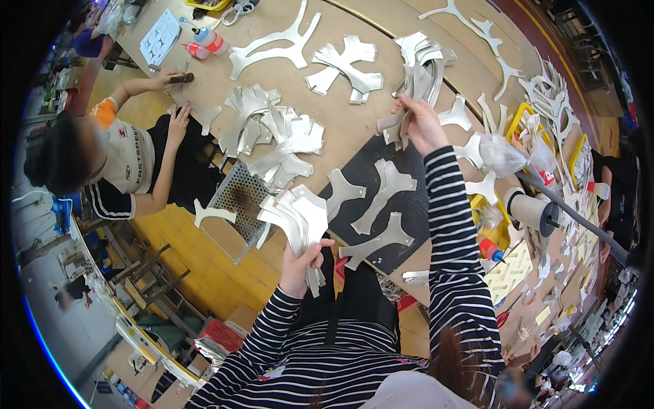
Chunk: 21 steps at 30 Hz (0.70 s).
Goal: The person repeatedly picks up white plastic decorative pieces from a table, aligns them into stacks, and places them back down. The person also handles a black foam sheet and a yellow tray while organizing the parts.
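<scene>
My left hand is closed round the narrow ends of several stacked white Y-shaped cut pieces, which fan out above it at the table's near edge. Stretched far forward, my right hand pinches white pieces at the near end of a pile; my fingers partly hide the grip. Just beyond lies the rest of that pile. Between my arms, a black mat bears separate Y-shaped pieces, all lying flat. A heap of similar pieces sits to the left of the mat.
At the left sits a co-worker with both hands at the table edge. A perforated metal sheet juts out near my left hand. Bottles stand at the far left; a cord spool and yellow baskets are on the right.
</scene>
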Motion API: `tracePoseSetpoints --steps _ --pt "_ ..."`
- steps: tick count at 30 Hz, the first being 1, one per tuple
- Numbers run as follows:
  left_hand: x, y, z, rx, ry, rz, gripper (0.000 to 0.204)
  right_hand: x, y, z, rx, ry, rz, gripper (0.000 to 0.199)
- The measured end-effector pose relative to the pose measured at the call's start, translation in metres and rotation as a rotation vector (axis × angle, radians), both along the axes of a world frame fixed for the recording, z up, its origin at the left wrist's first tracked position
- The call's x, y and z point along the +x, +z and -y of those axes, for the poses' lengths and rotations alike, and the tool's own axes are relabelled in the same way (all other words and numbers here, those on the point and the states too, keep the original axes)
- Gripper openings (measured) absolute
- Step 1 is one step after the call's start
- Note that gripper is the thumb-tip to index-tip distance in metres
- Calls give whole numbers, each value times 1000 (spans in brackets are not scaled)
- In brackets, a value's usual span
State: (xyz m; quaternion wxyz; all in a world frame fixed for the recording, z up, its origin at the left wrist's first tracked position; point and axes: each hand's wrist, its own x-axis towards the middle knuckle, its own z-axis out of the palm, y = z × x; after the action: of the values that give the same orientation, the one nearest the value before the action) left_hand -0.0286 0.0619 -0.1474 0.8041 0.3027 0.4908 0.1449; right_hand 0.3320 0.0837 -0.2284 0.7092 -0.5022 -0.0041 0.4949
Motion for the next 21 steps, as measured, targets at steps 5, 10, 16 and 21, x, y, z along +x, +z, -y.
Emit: tracePoseSetpoints --steps 5,10,16,21 --pt "-9 -2 -12 -22 13 -8 34 -12 -37 -52 -157 -101 110 20" --pt "-12 -5 -24 -62 1 44 35 -18 -61 -89 -392 -101 188 23" --pt "-10 -5 -36 -93 -69 61 37 -27 -99 -121 -523 -123 479 47" --pt "-11 -5 -42 -109 -94 68 39 -27 -120 -128 -561 -108 620 51"
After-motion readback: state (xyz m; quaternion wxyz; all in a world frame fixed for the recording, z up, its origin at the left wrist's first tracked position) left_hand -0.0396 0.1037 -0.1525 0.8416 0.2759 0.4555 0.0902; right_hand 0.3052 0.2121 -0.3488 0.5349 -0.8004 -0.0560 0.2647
